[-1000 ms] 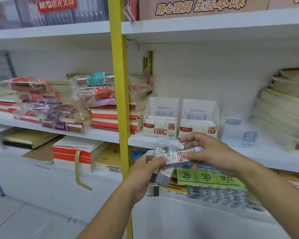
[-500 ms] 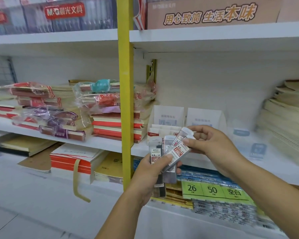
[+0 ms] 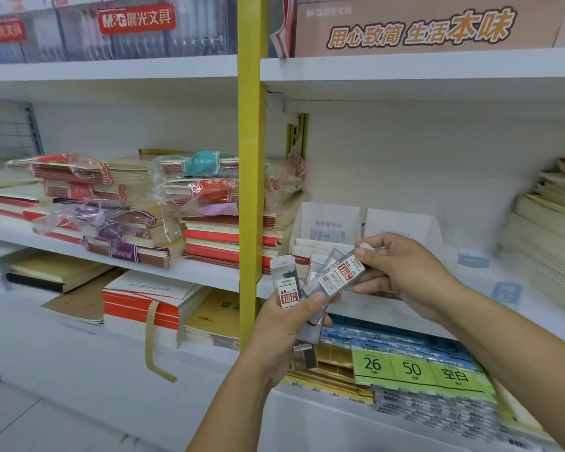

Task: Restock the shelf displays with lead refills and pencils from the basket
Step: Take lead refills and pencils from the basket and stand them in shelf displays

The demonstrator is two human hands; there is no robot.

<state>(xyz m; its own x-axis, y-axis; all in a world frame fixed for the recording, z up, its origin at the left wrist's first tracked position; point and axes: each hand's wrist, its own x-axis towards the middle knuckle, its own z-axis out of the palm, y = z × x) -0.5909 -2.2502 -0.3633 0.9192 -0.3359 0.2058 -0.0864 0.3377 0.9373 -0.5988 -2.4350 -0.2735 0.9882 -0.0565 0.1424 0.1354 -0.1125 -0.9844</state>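
Observation:
My left hand (image 3: 282, 327) grips a fan of several clear lead refill cases (image 3: 287, 285) with red and white 0.5 HB labels, held up in front of the middle shelf. My right hand (image 3: 402, 272) pinches the top end of one tilted refill case (image 3: 340, 272) from that bunch. Just behind the hands, two white display boxes (image 3: 328, 223) stand on the shelf (image 3: 209, 272), the left one with refill packs in it. The basket is out of view.
A yellow upright post (image 3: 252, 158) runs down just left of my hands. Wrapped notebook stacks (image 3: 118, 207) fill the shelf to the left, cream paper stacks (image 3: 548, 223) the right. Below lie label sheets with a green 26/50 card (image 3: 411, 370) and more notebooks (image 3: 150, 305).
The hands rose with the refill cases toward the display boxes. The case in my right hand swung from lying flat to tilted, and the bunch in my left hand came upright.

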